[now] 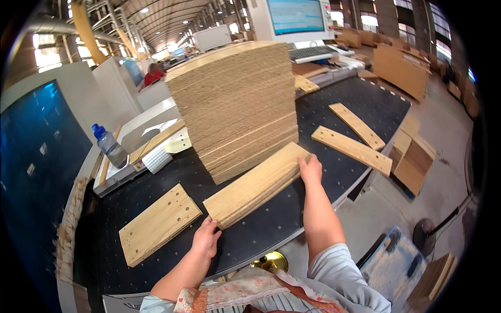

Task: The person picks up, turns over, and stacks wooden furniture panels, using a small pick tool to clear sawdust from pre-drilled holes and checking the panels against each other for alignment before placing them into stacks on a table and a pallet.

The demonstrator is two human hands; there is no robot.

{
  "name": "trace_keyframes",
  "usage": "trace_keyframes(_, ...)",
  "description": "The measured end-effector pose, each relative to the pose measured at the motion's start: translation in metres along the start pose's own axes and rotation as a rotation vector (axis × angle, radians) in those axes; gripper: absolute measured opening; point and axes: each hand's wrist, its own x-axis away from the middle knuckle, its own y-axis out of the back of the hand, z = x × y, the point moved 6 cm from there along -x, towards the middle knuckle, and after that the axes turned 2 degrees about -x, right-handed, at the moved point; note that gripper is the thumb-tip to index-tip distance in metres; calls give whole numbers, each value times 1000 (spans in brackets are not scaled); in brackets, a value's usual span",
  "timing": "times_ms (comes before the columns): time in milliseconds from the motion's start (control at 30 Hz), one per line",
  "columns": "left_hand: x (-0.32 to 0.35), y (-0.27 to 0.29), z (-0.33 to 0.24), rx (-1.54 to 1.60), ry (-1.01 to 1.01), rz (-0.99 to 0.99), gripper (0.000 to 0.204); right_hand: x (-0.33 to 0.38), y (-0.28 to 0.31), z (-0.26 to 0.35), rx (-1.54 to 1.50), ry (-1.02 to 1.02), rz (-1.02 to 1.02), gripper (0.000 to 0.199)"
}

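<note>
A small bundle of flat cardboard sheets (255, 183) lies tilted on the black work table (271, 224), leaning at the foot of a tall stack of cardboard sheets (237, 104). My left hand (207, 238) grips the bundle's near left corner. My right hand (311, 169) holds its far right end, fingers curled over the edge. Both forearms come up from the lower edge.
A wooden board with holes (157, 223) lies left of the bundle. Two long wooden strips (353, 149) (357, 125) lie at the right. A blue-capped water bottle (109, 146) stands at the left. A monitor (295, 18) and keyboard (313, 52) sit behind. Cardboard piles (412, 156) stand on the floor.
</note>
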Motion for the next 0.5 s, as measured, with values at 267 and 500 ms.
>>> trace_keyframes(267, 3, -7, 7, -701, -491, -172, 66, -6, 3, -11, -3, 9, -78, 50)
trace_keyframes(500, -3, -10, -4, -963, -712, -373, 49, -10, 6, -22, -72, 28, -81, 53)
